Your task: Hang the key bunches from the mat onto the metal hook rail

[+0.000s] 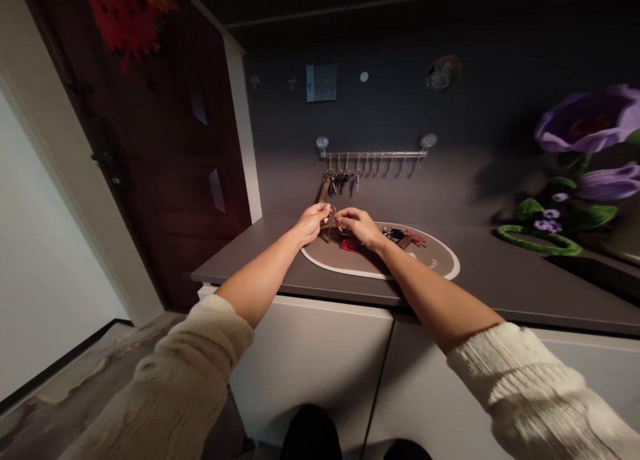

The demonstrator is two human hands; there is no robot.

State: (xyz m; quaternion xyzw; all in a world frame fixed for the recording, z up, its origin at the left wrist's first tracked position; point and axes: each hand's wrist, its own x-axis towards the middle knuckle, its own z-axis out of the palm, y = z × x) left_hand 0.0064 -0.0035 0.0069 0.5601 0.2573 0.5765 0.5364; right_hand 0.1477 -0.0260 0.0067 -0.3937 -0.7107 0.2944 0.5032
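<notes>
Above an oval brown mat with a white rim [453,268], my left hand [313,223] pinches a metal key ring [333,212]. Close beside it on the right, my right hand [359,225] has its fingers pressed together near the ring; what they hold, if anything, is too small to make out. On the mat a red item [349,245] lies below my right hand. Further right are a black key fob [397,234] and red-coloured keys [415,237]. Several keys [341,179] hang from the left hooks of a clear wall rack [375,155].
The mat lies on a dark grey counter [270,247] over white cabinets [310,340]. At the right stands a purple flower decoration [590,127] with a green ring base [540,241]. A dark red door [175,147] is at the left.
</notes>
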